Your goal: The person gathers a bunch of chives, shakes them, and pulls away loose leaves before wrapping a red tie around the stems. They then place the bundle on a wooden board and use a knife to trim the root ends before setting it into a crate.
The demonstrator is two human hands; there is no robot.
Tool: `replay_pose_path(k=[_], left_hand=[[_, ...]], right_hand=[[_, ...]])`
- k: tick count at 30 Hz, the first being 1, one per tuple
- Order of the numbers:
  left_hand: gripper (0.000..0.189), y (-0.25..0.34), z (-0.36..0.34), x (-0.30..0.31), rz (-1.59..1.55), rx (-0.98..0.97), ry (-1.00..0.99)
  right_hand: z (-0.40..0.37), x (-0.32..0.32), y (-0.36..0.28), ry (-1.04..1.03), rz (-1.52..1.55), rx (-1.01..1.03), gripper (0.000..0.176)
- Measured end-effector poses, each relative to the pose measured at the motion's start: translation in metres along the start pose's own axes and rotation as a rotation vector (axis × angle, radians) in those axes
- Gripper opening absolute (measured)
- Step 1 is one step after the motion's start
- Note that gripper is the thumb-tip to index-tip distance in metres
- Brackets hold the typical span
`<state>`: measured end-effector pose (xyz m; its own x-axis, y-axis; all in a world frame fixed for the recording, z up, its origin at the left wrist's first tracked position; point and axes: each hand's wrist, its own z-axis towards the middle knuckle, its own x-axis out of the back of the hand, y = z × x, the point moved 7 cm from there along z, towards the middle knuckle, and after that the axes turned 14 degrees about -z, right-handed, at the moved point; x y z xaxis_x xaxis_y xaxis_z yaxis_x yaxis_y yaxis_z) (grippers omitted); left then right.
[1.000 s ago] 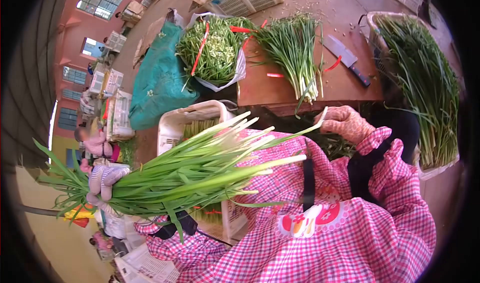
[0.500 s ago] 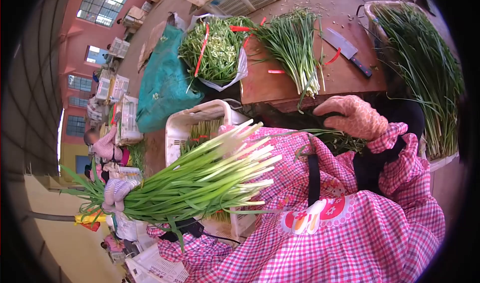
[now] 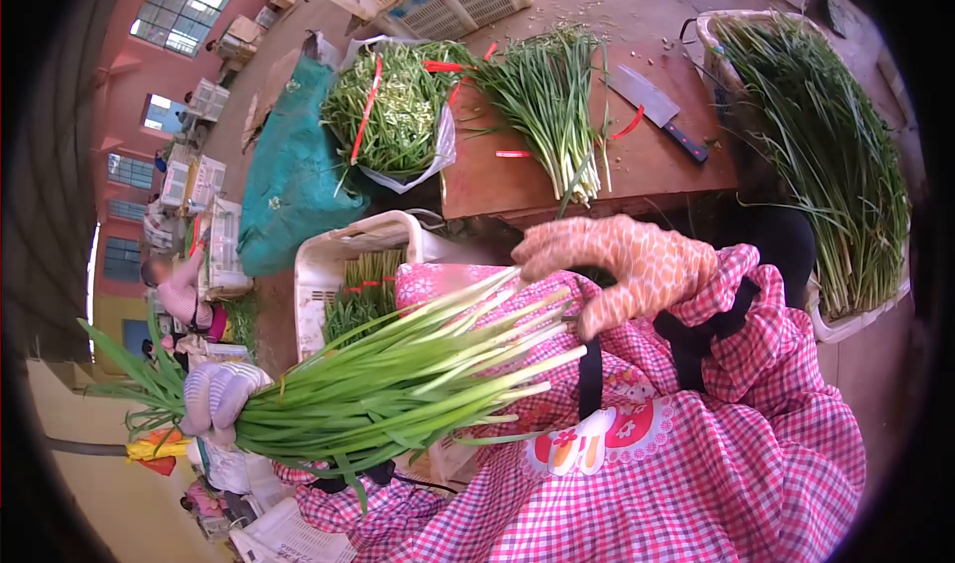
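My left hand [image 3: 221, 399], in a striped glove, is wrapped round the leafy end of a bunch of garlic chives [image 3: 398, 379]. The bunch lies across in front of my lap, its pale stalk ends fanned out towards the right. My right hand [image 3: 627, 265], in an orange patterned glove, has its fingers stretched out and the thumb apart. It is close above those pale ends, over my checked apron [image 3: 686, 464]. Beyond it, another pile of chives [image 3: 552, 110] rests on a brown board [image 3: 497, 185], beside a knife [image 3: 657, 110] with a dark handle.
A crate [image 3: 308, 304] in front of me holds bundles with red ties. To its far side stand a bag of trimmings [image 3: 388, 115] and a teal sack [image 3: 293, 185]. A basket heaped with long greens [image 3: 816, 165] stands at right. A person [image 3: 184, 289] works at far left.
My right hand has moved left and nearer, from beside the board to the pale stalk ends, and its fingers have stretched out. My left hand keeps hold of the bunch. The view has shifted slightly.
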<state>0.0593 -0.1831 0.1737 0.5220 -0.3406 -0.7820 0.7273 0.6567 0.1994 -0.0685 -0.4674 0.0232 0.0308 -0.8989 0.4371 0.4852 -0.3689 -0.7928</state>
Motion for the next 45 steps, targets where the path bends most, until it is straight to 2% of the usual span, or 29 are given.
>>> replay_pose_path(k=[3, 5, 6, 7, 9, 10, 13, 14, 15, 17, 18, 21, 22, 23, 26, 29, 30, 32, 35, 36, 38, 41, 42, 44, 45], left_hand=[[0.022, 0.013, 0.006, 0.0, 0.07, -0.048, 0.031], [0.02, 0.012, 0.012, -0.011, 0.085, 0.163, -0.258], [0.02, 0.01, 0.012, -0.011, 0.102, 0.229, -0.321], [0.02, 0.009, 0.011, -0.01, 0.103, 0.258, -0.342], [0.02, 0.005, 0.009, -0.01, 0.124, 0.304, -0.37], [0.02, 0.004, 0.009, -0.01, 0.128, 0.316, -0.377], [0.02, 0.0, 0.008, -0.011, 0.14, 0.355, -0.404], [0.02, -0.001, 0.006, -0.012, 0.142, 0.366, -0.418], [0.02, -0.001, 0.005, -0.012, 0.135, 0.373, -0.422], [0.02, -0.004, 0.003, -0.013, 0.133, 0.389, -0.437], [0.02, -0.004, 0.003, -0.013, 0.133, 0.393, -0.44], [0.02, -0.007, 0.004, -0.011, 0.125, 0.408, -0.461], [0.02, -0.008, 0.004, -0.011, 0.117, 0.415, -0.467], [0.02, -0.009, 0.005, -0.012, 0.113, 0.423, -0.472], [0.02, -0.01, 0.007, -0.012, 0.106, 0.43, -0.484], [0.02, -0.011, 0.008, -0.015, 0.109, 0.438, -0.487], [0.02, -0.011, 0.008, -0.015, 0.112, 0.438, -0.487], [0.02, -0.013, 0.008, -0.015, 0.12, 0.44, -0.492], [0.02, -0.014, 0.011, -0.015, 0.121, 0.438, -0.493], [0.02, -0.016, 0.011, -0.015, 0.116, 0.443, -0.498], [0.02, -0.016, 0.013, -0.014, 0.116, 0.444, -0.499], [0.02, -0.011, 0.015, -0.015, 0.115, 0.428, -0.493], [0.02, -0.009, 0.015, -0.015, 0.114, 0.417, -0.491], [0.02, -0.003, 0.017, -0.013, 0.119, 0.385, -0.486], [0.02, 0.002, 0.017, -0.011, 0.121, 0.359, -0.48]], right_hand=[[-0.005, -0.009, -0.005, 0.007, 0.06, -0.033, 0.066], [-0.011, -0.016, -0.006, 0.127, 0.032, 0.005, 0.063], [-0.013, -0.016, -0.011, 0.18, 0.041, 0.002, 0.052], [-0.013, -0.019, -0.013, 0.178, 0.048, -0.006, 0.052], [-0.015, -0.019, -0.02, 0.223, 0.02, 0.036, 0.04], [-0.02, -0.019, -0.021, 0.281, 0.033, -0.056, 0.023], [-0.034, -0.021, -0.02, 0.273, -0.034, -0.044, 0.021], [-0.039, -0.02, -0.019, 0.288, -0.066, -0.061, 0.013], [-0.046, -0.021, -0.016, 0.283, -0.068, -0.072, 0.013], [-0.067, -0.015, 0.007, 0.362, 0.033, -0.221, 0.011], [-0.077, -0.009, 0.015, 0.451, 0.17, -0.304, 0.012], [-0.086, 0.003, 0.02, 0.428, 0.39, -0.496, 0.025], [-0.08, 0.006, 0.02, 0.331, 0.371, -0.435, 0.039], [-0.08, 0.005, 0.023, 0.338, 0.368, -0.44, 0.039], [-0.066, -0.023, 0.028, 0.114, 0.473, -0.366, 0.053], [-0.064, -0.044, 0.035, 0.145, 0.754, -0.488, 0.036], [-0.061, -0.047, 0.032, 0.142, 0.762, -0.487, 0.036], [-0.064, -0.05, 0.036, 0.239, 0.881, -0.657, 0.024], [-0.064, -0.053, 0.038, 0.294, 0.874, -0.653, 0.018], [-0.064, -0.052, 0.038, 0.297, 0.873, -0.651, 0.018], [-0.061, -0.053, 0.036, 0.248, 0.932, -0.593, 0.03], [-0.062, -0.057, 0.038, 0.313, 1.014, -0.653, 0.027], [-0.06, -0.055, 0.037, 0.313, 1.012, -0.65, 0.027], [-0.059, -0.038, 0.036, 0.502, 0.962, -0.564, 0.015], [-0.065, -0.024, 0.042, 0.484, 0.696, -0.568, 0.016]])
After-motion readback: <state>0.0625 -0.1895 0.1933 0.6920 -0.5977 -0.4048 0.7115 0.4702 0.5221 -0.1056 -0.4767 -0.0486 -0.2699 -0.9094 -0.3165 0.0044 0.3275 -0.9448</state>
